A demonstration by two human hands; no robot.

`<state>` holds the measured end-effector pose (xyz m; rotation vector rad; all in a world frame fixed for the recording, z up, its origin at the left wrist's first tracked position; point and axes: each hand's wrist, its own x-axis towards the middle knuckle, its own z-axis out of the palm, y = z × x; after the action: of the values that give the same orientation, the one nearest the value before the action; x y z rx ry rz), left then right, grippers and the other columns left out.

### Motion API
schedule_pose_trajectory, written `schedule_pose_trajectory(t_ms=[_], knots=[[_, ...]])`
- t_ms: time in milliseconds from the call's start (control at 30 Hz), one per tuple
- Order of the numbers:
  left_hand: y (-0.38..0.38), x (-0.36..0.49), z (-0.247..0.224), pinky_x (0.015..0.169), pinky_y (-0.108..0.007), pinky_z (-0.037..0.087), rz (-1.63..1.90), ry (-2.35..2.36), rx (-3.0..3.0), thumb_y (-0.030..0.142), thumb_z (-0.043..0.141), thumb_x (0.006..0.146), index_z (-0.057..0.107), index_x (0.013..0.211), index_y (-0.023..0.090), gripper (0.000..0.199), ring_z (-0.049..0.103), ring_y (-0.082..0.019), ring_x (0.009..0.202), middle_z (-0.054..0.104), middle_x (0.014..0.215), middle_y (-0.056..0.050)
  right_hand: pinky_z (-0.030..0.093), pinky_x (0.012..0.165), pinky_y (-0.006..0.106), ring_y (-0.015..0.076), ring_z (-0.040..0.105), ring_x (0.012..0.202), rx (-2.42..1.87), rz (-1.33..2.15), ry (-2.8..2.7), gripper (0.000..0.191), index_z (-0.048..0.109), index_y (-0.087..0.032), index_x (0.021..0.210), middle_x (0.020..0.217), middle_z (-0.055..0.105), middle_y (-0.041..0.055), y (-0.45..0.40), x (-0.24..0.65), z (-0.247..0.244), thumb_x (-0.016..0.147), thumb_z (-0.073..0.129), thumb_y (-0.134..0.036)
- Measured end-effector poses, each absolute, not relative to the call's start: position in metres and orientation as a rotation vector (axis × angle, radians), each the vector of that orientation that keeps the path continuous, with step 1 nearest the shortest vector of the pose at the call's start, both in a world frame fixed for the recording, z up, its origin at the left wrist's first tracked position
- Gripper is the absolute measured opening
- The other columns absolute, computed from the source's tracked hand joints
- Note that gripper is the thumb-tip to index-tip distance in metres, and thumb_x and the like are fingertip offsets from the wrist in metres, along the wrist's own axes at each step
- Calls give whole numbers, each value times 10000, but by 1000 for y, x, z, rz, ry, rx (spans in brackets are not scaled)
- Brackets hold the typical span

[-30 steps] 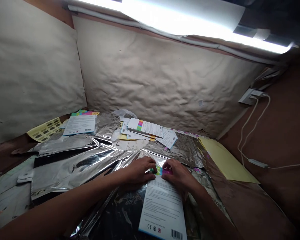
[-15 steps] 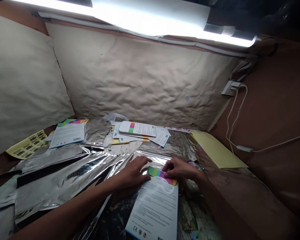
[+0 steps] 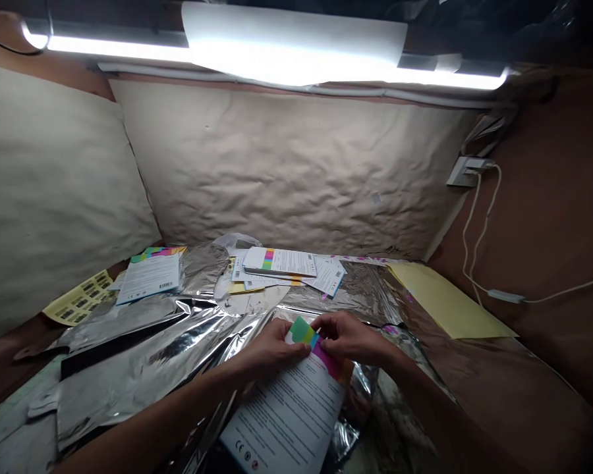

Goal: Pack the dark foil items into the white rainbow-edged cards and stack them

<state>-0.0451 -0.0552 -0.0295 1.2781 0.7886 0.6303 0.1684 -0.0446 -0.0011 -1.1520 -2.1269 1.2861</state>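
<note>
A white printed packet point(image 3: 289, 411) with a multicoloured top flap lies tilted in front of me, its lower end toward me. Its coloured end is pinched by my left hand point(image 3: 275, 343), thumb on the near face. Beside it, my right hand point(image 3: 348, 339) grips the same end with thumb and bent fingers at the purple band. Both hands are closed, close together at the top of the packet. Small print and round symbols cover the packet's face. What lies behind the packet is hidden.
Silver foil sheeting point(image 3: 143, 349) covers much of the table. Similar printed packets point(image 3: 151, 276) lie at the back left, and a stack of cards point(image 3: 291, 263) at the back middle. A yellow sheet point(image 3: 435, 303) lies right, a label sheet point(image 3: 82, 299) left. White cables point(image 3: 467, 243) hang at right.
The packet has been lifted and turned, its lower end swinging left. My left hand has moved from beside it to pinch its coloured end. The view has shifted slightly.
</note>
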Motion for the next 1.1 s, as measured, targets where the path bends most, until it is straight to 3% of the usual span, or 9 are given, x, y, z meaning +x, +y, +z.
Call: schedule_pose_trajectory(t_ms=[100, 200, 267, 333, 433, 533, 767, 933, 1100], knots=[[-53, -47, -29, 586, -224, 412, 683, 798, 1353, 382, 733, 749, 686, 877, 125, 291, 538, -118, 606, 628, 722, 4, 428, 668, 257, 181, 617, 789, -1305, 898, -2348, 232, 662, -193, 910, 872, 700, 16, -43, 155, 12, 694, 593, -147], [-49, -50, -26, 564, -221, 393, 760, 848, 1403, 391, 733, 745, 662, 821, 120, 290, 526, -119, 601, 608, 700, 6, 414, 701, 289, 202, 606, 815, -1430, 664, -2373, 273, 623, -209, 999, 888, 692, 30, -41, 144, 22, 728, 603, -178], [-48, -52, -23, 578, -227, 402, 790, 840, 1397, 400, 742, 731, 656, 834, 117, 313, 535, -122, 607, 612, 709, 2, 420, 713, 288, 193, 607, 824, -1320, 962, -2296, 383, 593, -226, 1123, 907, 690, 22, -36, 144, 23, 743, 622, -200], [-46, -54, -21, 609, -238, 421, 807, 807, 1385, 401, 757, 716, 658, 871, 115, 340, 552, -128, 625, 625, 733, -3, 434, 728, 276, 170, 613, 819, -1089, 1489, -2078, 427, 592, -220, 1171, 926, 690, 16, -29, 150, 19, 755, 675, -263], [-44, -57, -21, 654, -261, 455, 818, 766, 1347, 406, 783, 697, 652, 935, 122, 393, 593, -149, 675, 654, 797, -20, 440, 722, 259, 137, 617, 752, -912, 1924, -1625, 364, 685, -157, 1017, 877, 700, 36, -21, 162, 6, 762, 744, -410], [-41, -59, -25, 683, -275, 475, 822, 702, 1289, 414, 798, 694, 647, 982, 131, 431, 619, -160, 711, 670, 858, -33, 440, 683, 253, 122, 618, 669, -904, 2002, -1395, 350, 725, -130, 891, 769, 703, 39, -22, 169, -8, 717, 810, -422], [-42, -59, -25, 661, -233, 453, 744, 649, 1343, 376, 827, 686, 657, 932, 113, 398, 575, -122, 677, 647, 810, -15, 454, 635, 239, 114, 631, 620, -915, 2059, -1331, 341, 735, -115, 861, 747, 715, 36, -30, 173, -20, 609, 899, -275], [-43, -57, -27, 673, -247, 468, 676, 680, 1270, 371, 830, 686, 659, 966, 119, 414, 596, -132, 680, 671, 828, -22, 419, 576, 180, 53, 562, 557, -863, 1995, -1304, 399, 713, -148, 972, 679, 656, -32, -31, 173, -29, 620, 888, -214], [-45, -54, -27, 727, -271, 485, 658, 646, 1184, 352, 830, 690, 679, 1019, 130, 424, 640, -156, 732, 704, 908, -53, 498, 670, 205, 95, 627, 686, -903, 1710, -1135, 367, 714, -165, 941, 761, 686, -11, -20, 189, -21, 611, 873, -188]])
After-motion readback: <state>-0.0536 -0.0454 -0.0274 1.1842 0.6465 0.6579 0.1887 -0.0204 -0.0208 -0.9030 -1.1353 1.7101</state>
